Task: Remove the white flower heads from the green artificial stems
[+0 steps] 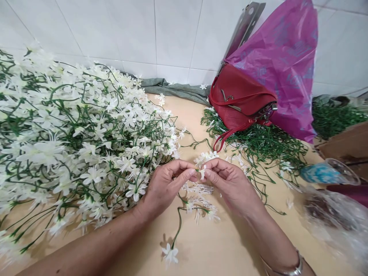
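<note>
My left hand pinches the green stem of an artificial flower spray between thumb and forefinger. Opposite it, my right hand has its thumb and fingers closed on a small white artificial flower at the stem's tip. Below both hands hangs the rest of the spray, with white stamens and an open blossom at its lower end. Loose white petals lie just beyond my fingertips. A large heap of finished-looking white flowers on green stems rises beside my left hand.
Past my right hand, a red handbag rests on a pile of green stems, against a purple plastic bag. At right are a clear plastic cup, a crumpled clear bag and a cardboard box. A tiled wall bounds the table.
</note>
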Demonstrator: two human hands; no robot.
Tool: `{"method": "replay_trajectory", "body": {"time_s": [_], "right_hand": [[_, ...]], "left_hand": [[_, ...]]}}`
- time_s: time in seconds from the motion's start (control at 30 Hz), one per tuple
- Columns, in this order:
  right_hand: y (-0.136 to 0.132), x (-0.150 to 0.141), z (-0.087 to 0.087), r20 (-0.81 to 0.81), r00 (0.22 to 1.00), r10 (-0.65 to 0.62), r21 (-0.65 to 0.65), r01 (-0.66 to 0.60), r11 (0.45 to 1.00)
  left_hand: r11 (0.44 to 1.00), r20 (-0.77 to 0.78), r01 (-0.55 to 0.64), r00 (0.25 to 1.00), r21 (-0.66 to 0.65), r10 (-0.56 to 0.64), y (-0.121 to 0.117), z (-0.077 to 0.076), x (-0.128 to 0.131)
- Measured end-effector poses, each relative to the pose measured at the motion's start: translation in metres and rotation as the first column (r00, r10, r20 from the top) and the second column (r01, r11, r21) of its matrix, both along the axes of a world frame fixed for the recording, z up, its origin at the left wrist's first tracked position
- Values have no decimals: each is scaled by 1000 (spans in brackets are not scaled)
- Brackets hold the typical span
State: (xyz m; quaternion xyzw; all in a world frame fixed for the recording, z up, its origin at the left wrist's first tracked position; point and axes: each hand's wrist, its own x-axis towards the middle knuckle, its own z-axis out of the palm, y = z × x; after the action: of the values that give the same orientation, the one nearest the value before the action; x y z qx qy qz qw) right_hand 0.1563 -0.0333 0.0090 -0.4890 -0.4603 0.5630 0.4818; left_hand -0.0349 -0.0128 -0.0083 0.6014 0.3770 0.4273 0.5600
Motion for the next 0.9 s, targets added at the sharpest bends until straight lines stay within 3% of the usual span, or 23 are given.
{"method": "replay_trajectory", "body": {"time_s": [0.23,0.53,0.7,0.9], "right_hand": [[-2,-4,1,35,999,-18,2,18,1000],[-8,-20,0,70,996,-56,110,48,993],[-1,-23,-6,64,994,-87,75,82,994],[2,-16,-8,-35,994,-103,0,103,995]], "left_hand": [[1000,-36,-3,999,16,3,0,-2,0],[998,-123,-20,992,54,27,-3,-4,0],[997,-129,-54,990,50,60,-3,-5,1],[999,-24,-36,999,-9,36,-2,-4,7]]}}
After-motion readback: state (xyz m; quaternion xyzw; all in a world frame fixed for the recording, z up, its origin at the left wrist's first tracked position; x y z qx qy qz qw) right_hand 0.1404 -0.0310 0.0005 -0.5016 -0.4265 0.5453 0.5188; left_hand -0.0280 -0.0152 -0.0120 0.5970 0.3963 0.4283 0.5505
